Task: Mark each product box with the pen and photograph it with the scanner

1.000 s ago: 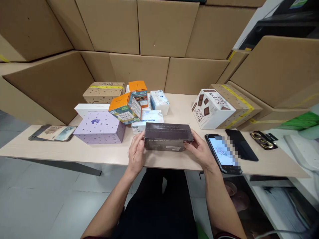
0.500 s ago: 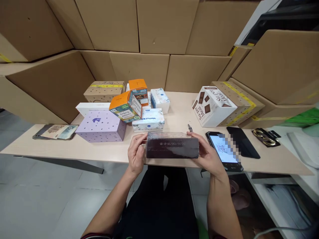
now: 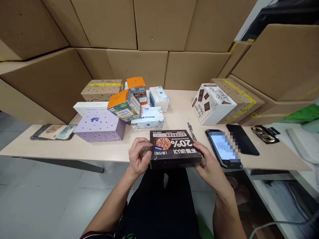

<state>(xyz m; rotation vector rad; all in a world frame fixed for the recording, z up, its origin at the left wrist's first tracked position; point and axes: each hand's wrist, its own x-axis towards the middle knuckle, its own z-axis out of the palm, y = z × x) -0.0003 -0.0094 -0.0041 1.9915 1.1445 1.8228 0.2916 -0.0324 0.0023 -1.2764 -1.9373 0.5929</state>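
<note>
I hold a flat black food box (image 3: 174,148) with "20%" and a round food picture on its top face, over the table's front edge. My left hand (image 3: 138,159) grips its left end and my right hand (image 3: 208,163) grips its right end. The printed face points up and reads upside down to me. A pen (image 3: 191,130) lies on the table just behind the box.
On the beige table (image 3: 74,149) stand a lilac box (image 3: 99,125), orange cartons (image 3: 126,105), tissue packs (image 3: 147,119), a white "Super Meal" box (image 3: 211,103) and a taped brown box (image 3: 102,89). Two phones (image 3: 224,147) lie at right. Cardboard cartons (image 3: 139,63) wall the back.
I have turned the black box from its narrow side to its printed top face and pulled it closer to me, off the table's surface.
</note>
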